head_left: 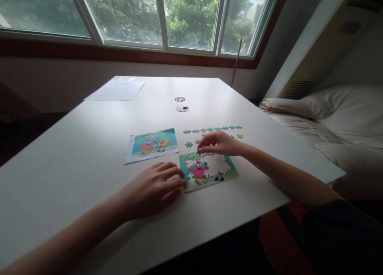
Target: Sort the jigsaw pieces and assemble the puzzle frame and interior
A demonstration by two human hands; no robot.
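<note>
A small, partly filled jigsaw puzzle (pixel 209 172) with a pink cartoon figure lies on the white table (pixel 89 147). My left hand (pixel 152 189) rests flat on the table, fingers stretched out, its fingertips touching the puzzle's left edge. My right hand (pixel 220 144) hovers over the puzzle's upper edge, fingers pinched on a small puzzle piece (pixel 199 151). Loose teal pieces (pixel 212 129) lie in rows just beyond the right hand. A printed reference picture (pixel 152 145) lies to the left of the puzzle.
A sheet of paper (pixel 116 90) lies at the table's far left. Two round cable ports (pixel 181 104) sit mid-table. A wide window runs behind the table. A cream sofa or bedding (pixel 335 119) stands to the right, and a thin stick (pixel 235 63) leans by the window.
</note>
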